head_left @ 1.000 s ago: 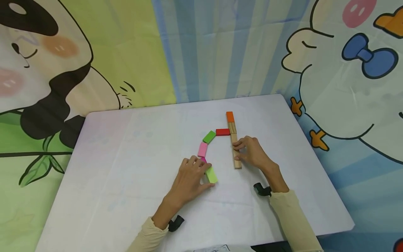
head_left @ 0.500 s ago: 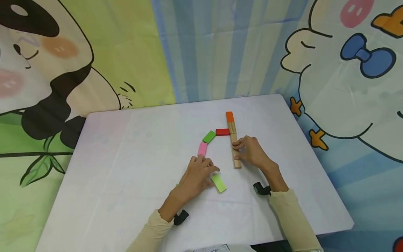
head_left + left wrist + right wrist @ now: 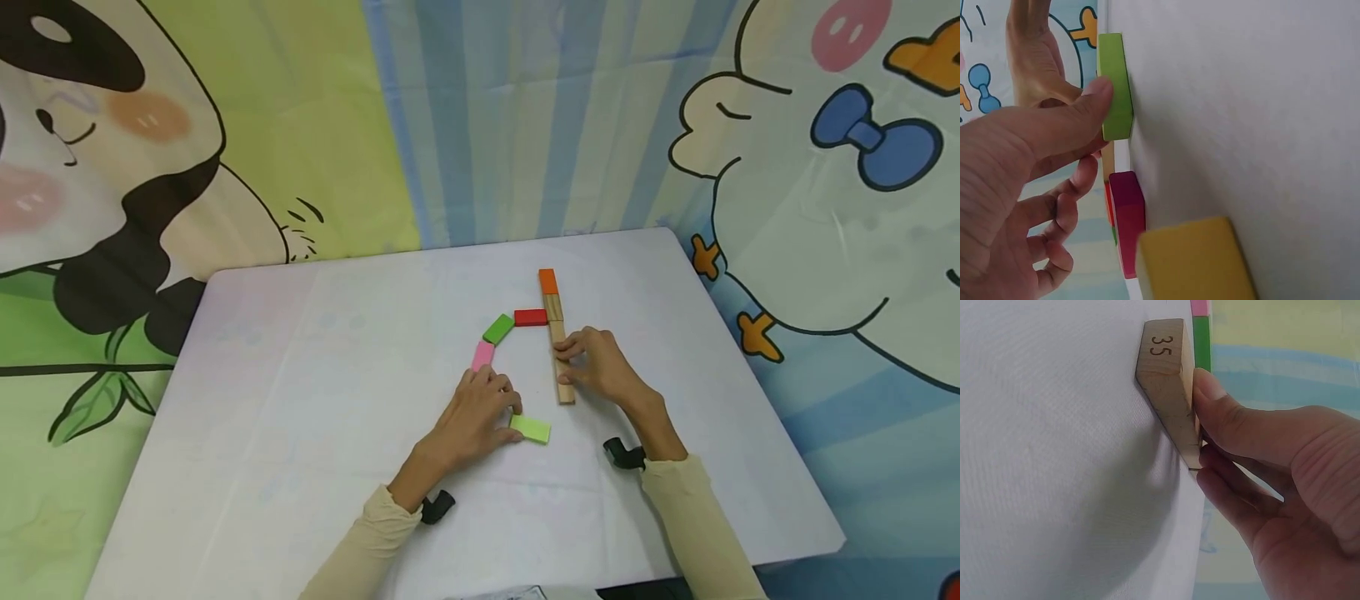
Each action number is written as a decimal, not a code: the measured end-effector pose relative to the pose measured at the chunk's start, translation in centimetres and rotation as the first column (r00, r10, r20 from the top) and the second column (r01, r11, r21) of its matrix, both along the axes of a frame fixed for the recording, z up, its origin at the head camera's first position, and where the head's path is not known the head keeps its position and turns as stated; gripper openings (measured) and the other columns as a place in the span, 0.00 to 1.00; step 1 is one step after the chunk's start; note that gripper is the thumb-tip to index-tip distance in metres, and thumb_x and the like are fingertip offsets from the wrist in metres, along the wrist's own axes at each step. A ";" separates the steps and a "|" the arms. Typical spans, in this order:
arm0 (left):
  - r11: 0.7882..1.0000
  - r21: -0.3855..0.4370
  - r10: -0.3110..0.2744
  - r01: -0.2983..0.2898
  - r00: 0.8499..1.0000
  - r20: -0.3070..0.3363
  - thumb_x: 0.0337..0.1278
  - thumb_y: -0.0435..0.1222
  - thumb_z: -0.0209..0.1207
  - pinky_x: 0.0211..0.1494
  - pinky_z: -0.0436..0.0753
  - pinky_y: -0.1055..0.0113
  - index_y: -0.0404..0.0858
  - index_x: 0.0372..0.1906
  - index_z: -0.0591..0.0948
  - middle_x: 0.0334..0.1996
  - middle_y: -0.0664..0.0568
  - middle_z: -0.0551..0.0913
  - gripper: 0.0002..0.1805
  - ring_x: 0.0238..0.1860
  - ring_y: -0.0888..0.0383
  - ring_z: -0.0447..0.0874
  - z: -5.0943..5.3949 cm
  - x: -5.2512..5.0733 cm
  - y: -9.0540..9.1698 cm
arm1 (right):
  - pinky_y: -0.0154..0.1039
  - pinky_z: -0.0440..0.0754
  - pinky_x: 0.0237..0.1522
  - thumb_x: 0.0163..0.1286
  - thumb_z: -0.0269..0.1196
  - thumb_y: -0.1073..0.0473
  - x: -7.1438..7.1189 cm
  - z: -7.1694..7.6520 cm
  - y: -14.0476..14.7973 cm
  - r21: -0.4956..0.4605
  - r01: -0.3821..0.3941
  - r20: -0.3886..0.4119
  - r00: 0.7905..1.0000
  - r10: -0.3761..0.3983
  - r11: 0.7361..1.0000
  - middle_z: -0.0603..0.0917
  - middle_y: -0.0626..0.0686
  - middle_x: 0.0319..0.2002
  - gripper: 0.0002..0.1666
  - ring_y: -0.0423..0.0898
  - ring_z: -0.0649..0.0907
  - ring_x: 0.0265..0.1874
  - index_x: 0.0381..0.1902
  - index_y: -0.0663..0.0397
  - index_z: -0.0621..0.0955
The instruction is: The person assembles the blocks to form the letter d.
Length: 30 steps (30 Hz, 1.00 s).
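My left hand [image 3: 474, 418] pinches a light green block [image 3: 532, 429] near the table surface, the thumb on its face in the left wrist view. Below it there stand a magenta block [image 3: 1127, 219] and a yellow block [image 3: 1197, 265], both hidden under the hand in the head view. A pink block [image 3: 483, 356] shows just beyond the fingers. My right hand [image 3: 603, 367] rests its thumb and fingertips on a straight row of plain wooden blocks [image 3: 566, 393]. The nearest one has 35 on its end in the right wrist view.
A green block [image 3: 498, 328] and a red block [image 3: 531, 317] curve from the pink one to the wooden row. An orange block [image 3: 548, 282] tops that row. All lie on a white table [image 3: 337, 400] before a cartoon-printed cloth [image 3: 495, 125].
The light green block has come away from the curved line towards the right and turned nearly crosswise in my left hand. My right hand has stayed at the wooden row.
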<state>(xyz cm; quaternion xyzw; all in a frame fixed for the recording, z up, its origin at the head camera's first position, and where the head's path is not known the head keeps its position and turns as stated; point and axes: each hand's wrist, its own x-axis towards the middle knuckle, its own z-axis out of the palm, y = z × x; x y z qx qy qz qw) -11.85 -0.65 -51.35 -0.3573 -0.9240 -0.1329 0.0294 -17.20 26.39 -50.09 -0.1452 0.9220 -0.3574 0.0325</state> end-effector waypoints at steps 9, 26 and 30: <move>1.000 -0.003 -0.015 0.015 1.000 -0.004 0.51 0.60 0.81 0.53 0.66 0.61 0.56 0.45 0.92 0.43 0.61 0.84 0.21 0.47 0.58 0.69 -0.3 -0.4 -0.6 | 0.64 0.80 0.70 0.58 0.83 0.69 0.1 0.2 -0.1 0.007 -0.005 -0.001 1.000 0.005 1.000 0.92 0.59 0.58 0.23 0.63 0.85 0.62 0.53 0.65 0.91; 0.999 0.035 0.022 -0.022 1.000 -0.001 0.48 0.62 0.81 0.52 0.64 0.60 0.54 0.38 0.91 0.35 0.62 0.79 0.21 0.45 0.59 0.68 -0.6 -1.2 -0.7 | 0.63 0.79 0.70 0.57 0.83 0.69 0.0 0.5 -0.2 -0.002 0.001 0.006 1.000 -0.001 1.000 0.92 0.60 0.58 0.24 0.63 0.85 0.62 0.52 0.66 0.91; 0.999 0.036 0.027 -0.027 1.000 0.002 0.49 0.62 0.80 0.53 0.65 0.60 0.54 0.38 0.90 0.35 0.62 0.79 0.21 0.45 0.59 0.68 -0.8 -1.2 -0.7 | 0.64 0.79 0.71 0.57 0.83 0.69 0.1 0.3 -0.1 0.002 0.003 0.010 1.000 -0.003 1.000 0.92 0.60 0.58 0.23 0.63 0.85 0.62 0.52 0.66 0.91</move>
